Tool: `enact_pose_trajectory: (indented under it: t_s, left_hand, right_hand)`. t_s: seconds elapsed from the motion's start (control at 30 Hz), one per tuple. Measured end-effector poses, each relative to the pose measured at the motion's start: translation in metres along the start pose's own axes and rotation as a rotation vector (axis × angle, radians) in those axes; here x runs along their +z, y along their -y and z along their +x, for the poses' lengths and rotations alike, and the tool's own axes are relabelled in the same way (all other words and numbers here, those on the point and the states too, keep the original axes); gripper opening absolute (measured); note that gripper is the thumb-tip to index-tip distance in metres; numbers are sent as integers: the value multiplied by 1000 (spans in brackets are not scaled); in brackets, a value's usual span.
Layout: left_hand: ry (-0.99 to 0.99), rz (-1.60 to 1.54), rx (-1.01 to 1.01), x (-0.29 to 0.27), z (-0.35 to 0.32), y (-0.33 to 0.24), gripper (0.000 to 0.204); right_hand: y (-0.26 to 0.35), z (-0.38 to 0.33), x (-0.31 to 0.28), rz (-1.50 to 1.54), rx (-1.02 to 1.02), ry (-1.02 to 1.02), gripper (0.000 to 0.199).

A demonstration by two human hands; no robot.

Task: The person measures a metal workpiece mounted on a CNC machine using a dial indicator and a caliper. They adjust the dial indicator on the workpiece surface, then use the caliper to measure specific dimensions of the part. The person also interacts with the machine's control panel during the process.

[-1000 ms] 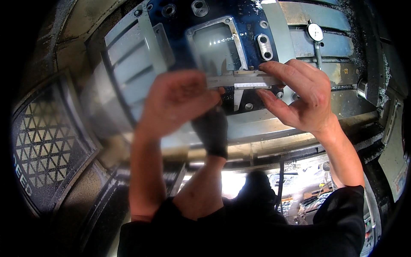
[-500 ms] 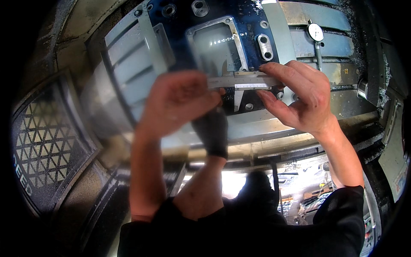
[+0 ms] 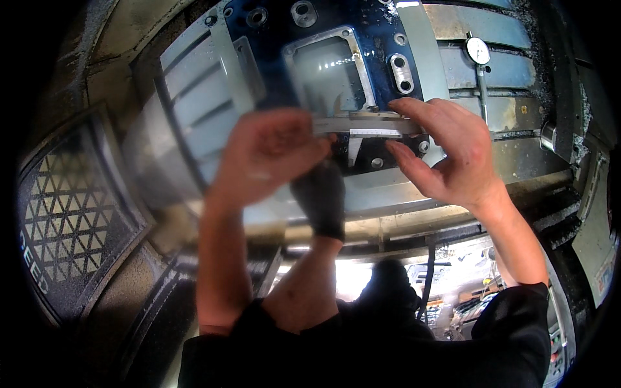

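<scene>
A steel vernier caliper (image 3: 378, 127) lies crosswise over the near part of a dark blue plate (image 3: 381, 52), below its rectangular opening. One caliper jaw (image 3: 354, 152) points toward me. My left hand (image 3: 272, 152), bare and smeared, is closed at the caliper's left end; its fingertips are hard to make out. Around the caliper's right part, the bare thumb and forefinger of my right hand (image 3: 453, 145) sit on either side of the bar. Below my left hand is another hand in a black glove (image 3: 318, 200); whose it is, I cannot tell.
A round dial gauge (image 3: 478, 50) on a thin stem stands on the slotted metal bed (image 3: 479, 19) at the right. Metal chips (image 3: 585, 110) line the far right edge. At the left stands a panel with a triangle-patterned grille (image 3: 65, 213).
My right hand has shifted slightly left, its thumb and forefinger a little wider apart. The caliper's jaw and white scale have slid slightly left. My left hand stays nearly still.
</scene>
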State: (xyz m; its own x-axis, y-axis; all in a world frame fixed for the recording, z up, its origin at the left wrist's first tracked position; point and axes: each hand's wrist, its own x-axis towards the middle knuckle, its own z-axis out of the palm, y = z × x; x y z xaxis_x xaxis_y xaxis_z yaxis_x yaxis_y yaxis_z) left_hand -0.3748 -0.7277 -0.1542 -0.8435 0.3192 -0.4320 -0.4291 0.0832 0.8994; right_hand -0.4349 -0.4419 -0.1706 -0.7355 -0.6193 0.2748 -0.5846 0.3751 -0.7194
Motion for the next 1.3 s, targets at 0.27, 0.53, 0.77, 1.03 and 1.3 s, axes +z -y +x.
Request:
enact_pose_trajectory:
  t_s: [0.27, 0.53, 0.77, 1.03, 1.3]
  left_hand:
    - [-133, 362, -183, 0, -4, 1, 15]
    - [-326, 405, -262, 5, -12, 19, 23]
    - [-370, 503, -215, 7, -20, 31, 25]
    - [-428, 480, -160, 14, -26, 37, 28]
    - [-484, 497, -160, 22, -34, 35, 30]
  right_hand:
    - [6, -18, 27, 47, 126, 5, 35]
    - [3, -39, 65, 11, 218, 42, 33]
    - [0, -34, 81, -22, 204, -16, 30]
    - [-1, -24, 92, -58, 206, -48, 30]
    - [11, -28, 93, -38, 257, -60, 30]
